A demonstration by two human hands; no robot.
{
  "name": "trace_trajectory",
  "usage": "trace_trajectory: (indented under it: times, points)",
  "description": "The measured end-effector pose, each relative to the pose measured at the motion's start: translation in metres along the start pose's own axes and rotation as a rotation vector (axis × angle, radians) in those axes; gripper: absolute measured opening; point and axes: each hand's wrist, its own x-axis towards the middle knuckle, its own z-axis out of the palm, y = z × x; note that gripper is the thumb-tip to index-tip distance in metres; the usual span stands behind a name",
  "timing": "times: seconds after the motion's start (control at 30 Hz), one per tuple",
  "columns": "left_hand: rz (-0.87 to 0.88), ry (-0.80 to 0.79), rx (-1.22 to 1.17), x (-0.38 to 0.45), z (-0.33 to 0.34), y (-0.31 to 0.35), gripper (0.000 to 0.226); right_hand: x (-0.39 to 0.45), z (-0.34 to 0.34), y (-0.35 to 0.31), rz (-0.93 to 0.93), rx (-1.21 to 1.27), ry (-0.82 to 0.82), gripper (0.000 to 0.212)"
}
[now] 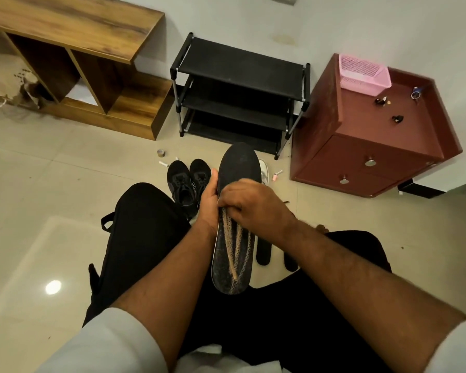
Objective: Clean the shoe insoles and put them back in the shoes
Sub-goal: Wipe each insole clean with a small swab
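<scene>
Left hand (209, 200) grips insole (238, 168); right hand (249, 203) presses cloth (234, 246) on it.

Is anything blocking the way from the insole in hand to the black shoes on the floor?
Nothing visible does. The insole is held up by the left hand, and the black shoes sit just left of it on bare floor.

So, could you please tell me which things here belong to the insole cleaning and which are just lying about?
Part of the job:
- insole held by the left hand
- mesh cloth under the right hand
- black shoes
- two insoles on the floor

Just lying about:
- shoe rack
- pink basket
- tape roll
- wooden shelf
</scene>
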Motion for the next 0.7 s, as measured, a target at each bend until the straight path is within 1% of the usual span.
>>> trace_trajectory:
  times: [0.1,0.23,0.3,0.37,0.43,0.5,0.6,0.7]
  points:
    - [-0.029,-0.008,0.005,0.000,0.002,-0.004,0.056,0.000,-0.003,0.010,0.029,-0.002,-0.003,0.015]
    - [-0.099,-0.047,-0.005,-0.001,0.004,-0.007,0.044,0.015,-0.013,0.036,0.147,-0.055,0.094,0.013]
    - [-0.116,-0.056,-0.013,0.000,0.002,-0.009,0.048,0.018,-0.015,0.040,0.176,-0.052,0.094,0.014]
    - [-0.099,-0.046,-0.053,0.005,0.000,-0.011,0.056,0.013,-0.011,0.036,0.150,-0.043,0.050,0.016]
    - [-0.075,-0.031,-0.057,0.012,-0.003,-0.012,0.055,0.003,-0.004,0.029,0.117,-0.024,-0.009,0.017]
    - [-0.071,-0.009,-0.012,0.012,-0.002,-0.013,0.051,-0.009,-0.001,0.024,0.103,-0.003,-0.049,0.017]
    - [-0.145,-0.047,0.033,0.013,0.003,-0.017,0.055,-0.009,-0.007,0.033,0.128,-0.016,-0.017,0.018]
    - [-0.157,-0.065,0.024,0.017,0.004,-0.019,0.055,0.005,-0.016,0.050,0.198,-0.064,0.045,0.018]
